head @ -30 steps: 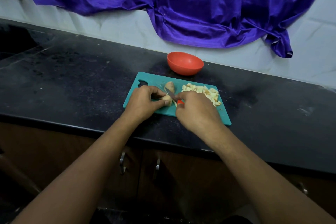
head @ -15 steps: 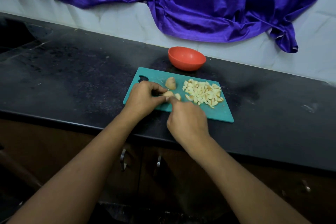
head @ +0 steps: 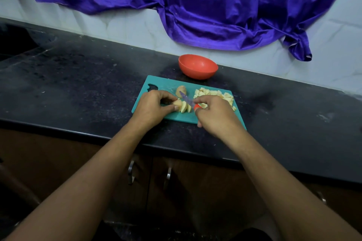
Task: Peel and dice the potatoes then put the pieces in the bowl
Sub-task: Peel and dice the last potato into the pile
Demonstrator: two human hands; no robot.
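— Your left hand (head: pixel 151 108) holds the pale peeled potato half (head: pixel 183 107) on the teal plastic cutting board (head: pixel 166 85). Thumb and fingers curl round its left end, and its right end is cut in thin slices.

— Yes, and your right hand (head: pixel 215 117) is closed round the small red-handled knife (head: pixel 185 99). The blade slants over the slices; I cannot tell if it touches them.

— 1 more peeled potato piece (head: pixel 180 91) lies just behind the blade tip. The heap of pale diced potato (head: pixel 215 95) is on the right part of the board, near your right hand.

— The round orange-red plastic bowl (head: pixel 197 66) stands on the black stone counter (head: pixel 78 88) just behind the board, below the purple shiny cloth (head: pixel 195 6).
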